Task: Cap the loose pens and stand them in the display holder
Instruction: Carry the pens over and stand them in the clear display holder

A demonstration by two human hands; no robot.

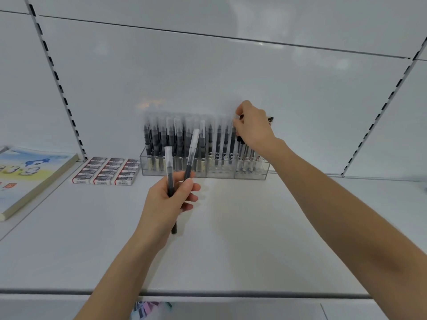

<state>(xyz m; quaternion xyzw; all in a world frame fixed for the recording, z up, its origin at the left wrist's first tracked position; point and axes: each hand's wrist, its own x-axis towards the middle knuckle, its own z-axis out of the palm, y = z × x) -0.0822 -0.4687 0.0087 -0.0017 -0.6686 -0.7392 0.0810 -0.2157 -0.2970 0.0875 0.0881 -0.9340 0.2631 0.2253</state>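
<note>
Seating a pen (241, 139) in the holder (219, 174): right hand (254, 127) pinches its dark barrel over the right compartment, among pens standing there. Judgement: lower it straight down into a free gap and let go only once it rests on the floor, so the neighbours are not knocked askew. Whether this pen is capped is hidden by the fingers. Left hand (168, 199) grips two pens (192, 146) above the shelf (231, 239), just in front of the holder; both have clear caps and dark barrels. Holder is clear plastic with three compartments: left packed, right sparser.
</note>
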